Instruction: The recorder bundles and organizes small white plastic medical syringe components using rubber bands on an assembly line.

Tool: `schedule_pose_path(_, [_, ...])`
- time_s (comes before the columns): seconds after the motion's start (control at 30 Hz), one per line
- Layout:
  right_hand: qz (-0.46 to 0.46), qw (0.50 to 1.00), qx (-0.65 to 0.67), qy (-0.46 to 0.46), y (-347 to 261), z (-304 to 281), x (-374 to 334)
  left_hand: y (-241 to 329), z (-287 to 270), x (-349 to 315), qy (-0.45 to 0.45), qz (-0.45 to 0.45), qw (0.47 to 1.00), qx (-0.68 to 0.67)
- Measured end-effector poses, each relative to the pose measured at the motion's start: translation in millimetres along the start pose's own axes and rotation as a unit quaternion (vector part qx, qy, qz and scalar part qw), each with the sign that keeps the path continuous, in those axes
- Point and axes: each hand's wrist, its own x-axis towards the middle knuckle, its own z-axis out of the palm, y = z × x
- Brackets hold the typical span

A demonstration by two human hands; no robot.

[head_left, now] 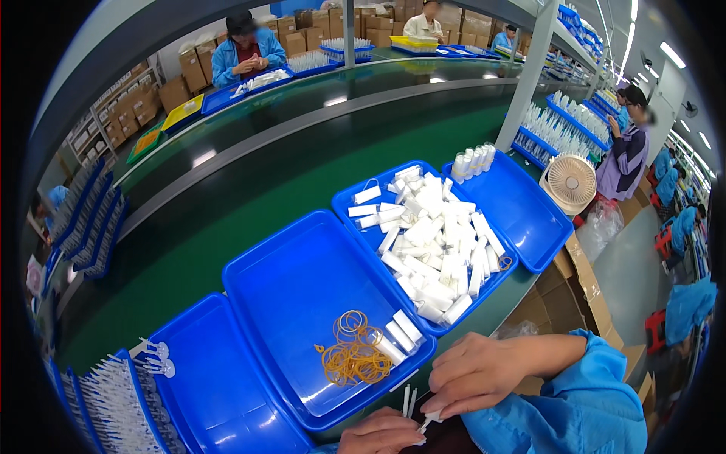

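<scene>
At the lower edge, my left hand (382, 433) and my right hand (480, 371) meet close together, both closed. The fingertips of my right hand pinch a small white plastic piece (432, 417), whose thin end runs down to my left fingers. Thin white sticks (409, 401) stand up beside my left hand; their lower ends are hidden. Just beyond, a blue tray (280, 257) holds a tangle of tan rubber bands (354, 352) and a few white blocks (407, 325). Another blue tray (344, 200) is heaped with white rectangular pieces (435, 234).
A blue tray (522, 204) at the right has clear-wrapped white rolls (473, 162) at its far corner. Racks of thin white parts (113, 397) stand at lower left. A round beige fan (569, 184) and an open cardboard box (560, 295) are to the right. Co-workers sit across the green belt (302, 166).
</scene>
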Motion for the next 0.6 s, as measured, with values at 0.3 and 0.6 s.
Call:
schedule_pose_path(0.3, [0.000, 0.998, 0.065, 0.001, 15.7, 19.4, 12.6, -8.4, 9.6, 4.6, 0.098, -0.109, 0.981, -0.126])
schedule_pose_path(0.6, [0.244, 0.836, -0.467, -0.155, 145.6, -93.5, 6.6, -16.5, 12.5, 2.2, 0.254, -0.132, 0.926, -0.244])
